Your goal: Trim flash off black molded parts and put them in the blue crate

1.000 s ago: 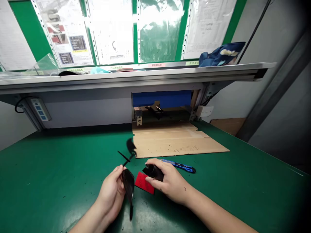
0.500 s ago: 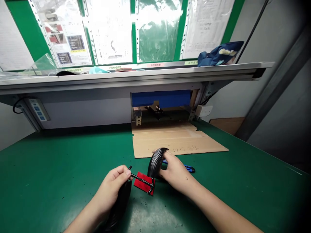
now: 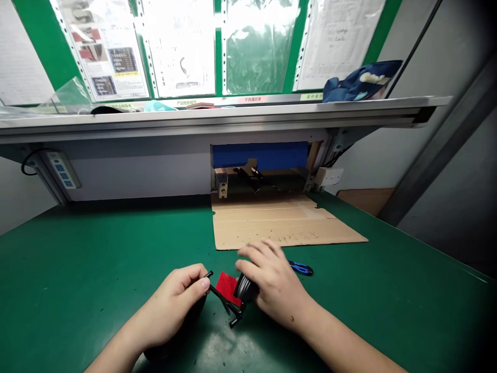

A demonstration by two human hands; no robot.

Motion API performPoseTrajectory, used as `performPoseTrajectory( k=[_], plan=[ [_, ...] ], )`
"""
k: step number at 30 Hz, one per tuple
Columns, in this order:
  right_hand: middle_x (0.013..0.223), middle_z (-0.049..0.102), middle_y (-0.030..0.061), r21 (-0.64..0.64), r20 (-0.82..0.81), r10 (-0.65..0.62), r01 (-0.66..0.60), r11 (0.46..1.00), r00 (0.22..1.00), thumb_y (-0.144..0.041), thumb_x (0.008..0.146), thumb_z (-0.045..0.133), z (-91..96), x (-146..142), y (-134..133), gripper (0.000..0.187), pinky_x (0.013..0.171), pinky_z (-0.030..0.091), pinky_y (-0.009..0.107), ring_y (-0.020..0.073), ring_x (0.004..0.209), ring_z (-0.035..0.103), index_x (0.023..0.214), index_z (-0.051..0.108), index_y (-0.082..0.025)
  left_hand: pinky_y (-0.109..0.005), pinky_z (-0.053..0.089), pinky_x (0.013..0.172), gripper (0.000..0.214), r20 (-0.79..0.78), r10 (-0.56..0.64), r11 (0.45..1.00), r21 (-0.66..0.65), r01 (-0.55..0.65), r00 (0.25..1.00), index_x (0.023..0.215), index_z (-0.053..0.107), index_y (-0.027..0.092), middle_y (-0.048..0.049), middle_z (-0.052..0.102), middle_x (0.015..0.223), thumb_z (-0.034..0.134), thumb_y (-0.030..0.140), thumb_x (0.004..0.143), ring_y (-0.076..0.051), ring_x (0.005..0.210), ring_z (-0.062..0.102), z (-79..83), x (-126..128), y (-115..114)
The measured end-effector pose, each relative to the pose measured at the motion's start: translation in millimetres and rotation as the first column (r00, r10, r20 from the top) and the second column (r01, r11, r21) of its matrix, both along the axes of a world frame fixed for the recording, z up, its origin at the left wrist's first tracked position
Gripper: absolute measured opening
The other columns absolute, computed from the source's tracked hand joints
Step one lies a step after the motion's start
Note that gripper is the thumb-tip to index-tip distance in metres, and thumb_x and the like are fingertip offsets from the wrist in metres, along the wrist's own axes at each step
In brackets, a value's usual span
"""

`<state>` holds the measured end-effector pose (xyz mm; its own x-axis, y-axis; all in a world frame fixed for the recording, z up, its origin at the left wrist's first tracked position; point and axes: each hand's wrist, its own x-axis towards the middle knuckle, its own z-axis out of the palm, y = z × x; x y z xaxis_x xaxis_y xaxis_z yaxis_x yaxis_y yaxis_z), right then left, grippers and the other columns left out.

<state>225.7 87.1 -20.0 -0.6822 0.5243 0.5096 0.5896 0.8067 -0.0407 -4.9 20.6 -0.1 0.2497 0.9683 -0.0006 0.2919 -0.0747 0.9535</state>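
Observation:
My left hand (image 3: 176, 303) is closed, thumb and index finger pinching a thin black plastic rod (image 3: 219, 297) whose tip pokes out above the thumb. The rod branches at its lower right end into short black stubs. A dark curved part (image 3: 155, 352) lies below my left hand, mostly covered by it. My right hand (image 3: 272, 282) is bent over a curved, ribbed black plastic piece (image 3: 244, 287), which meets the branched end of the rod. The right thumb is hidden. Behind the rod, between both hands, is a small red rectangle (image 3: 228, 286) with dark marks.
A blue-handled cutter (image 3: 301, 268) lies right of my right hand on the green table (image 3: 116, 248). Farther back, a cardboard sheet (image 3: 264, 228) leads to an opening with a blue flap (image 3: 260, 155). A metal-edged shelf (image 3: 194, 126) crosses above the table.
My right hand has turned over the ribbed piece, its fingers now on top and the piece tipped lower. The rod's branched end has swung slightly down and left. My left hand keeps its pinch.

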Motion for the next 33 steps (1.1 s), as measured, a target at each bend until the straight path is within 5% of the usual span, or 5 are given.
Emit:
performPoseTrajectory(
  k=[5,9,15,24,33],
  plan=[
    [0.07,0.05,-0.0026,-0.33,0.102,0.232,-0.187,0.925,0.967,-0.006,0.066,0.057,1.1,1,-4,0.018,0.067,0.033,0.028,0.0146,0.066,0.044,0.071,0.044,-0.018,-0.024,0.026,0.064,0.029,0.032,-0.123,0.992,-0.005,0.124,0.992,0.072,0.047,0.019,0.0032,0.04,0.071,0.049,0.039,0.092,-0.014,0.068,0.032,1.9,2,-3],
    [0.069,0.051,-0.0066,-0.725,-0.049,0.309,-0.246,0.643,0.95,-0.014,0.074,0.063,2.3,0,-11,0.018,0.055,0.03,0.02,0.0103,0.059,0.046,0.077,0.047,-0.02,-0.022,0.026,0.059,0.03,0.251,-0.073,0.986,-0.128,0.108,0.965,0.077,0.044,0.02,0.0042,0.037,0.069,0.049,0.048,0.089,-0.012,0.061,0.027,-12.8,5,6],
    [0.066,0.053,-0.0012,-0.168,0.116,-0.016,0.035,0.985,0.993,0.001,0.058,0.049,-7.3,-8,-6,0.022,0.062,0.022,0.029,0.0156,0.062,0.046,0.069,0.045,-0.017,-0.02,0.025,0.055,0.034,0.35,0.043,0.969,-0.241,0.046,0.936,0.075,0.044,0.019,0.0051,0.038,0.066,0.055,0.05,0.086,-0.01,0.057,0.027,-16.5,7,9],
    [0.069,0.05,-0.0007,-0.3,-0.349,-0.384,0.287,0.91,0.855,-0.022,0.088,0.051,-4.4,19,26,0.016,0.056,0.033,0.024,0.0159,0.061,0.048,0.077,0.04,-0.02,-0.02,0.03,0.055,0.03,0.419,0.359,0.912,-0.346,-0.219,0.834,0.08,0.053,0.018,0.0032,0.049,0.069,0.059,0.046,0.085,-0.01,0.058,0.041,-26.7,-3,17],
    [0.094,0.057,-0.0002,-0.369,-0.06,-0.048,0.022,0.929,0.997,-0.03,0.074,0.082,-11.9,-18,-13,0.043,0.071,0.041,0.028,0.0196,0.085,0.053,0.107,0.055,-0.023,-0.027,0.041,0.077,0.022,0.619,0.173,0.961,-0.275,0.005,0.766,0.08,0.05,0.017,-0.0012,0.059,0.076,0.067,0.032,0.082,-0.014,0.074,0.055,-36.5,38,1]
  ],
)
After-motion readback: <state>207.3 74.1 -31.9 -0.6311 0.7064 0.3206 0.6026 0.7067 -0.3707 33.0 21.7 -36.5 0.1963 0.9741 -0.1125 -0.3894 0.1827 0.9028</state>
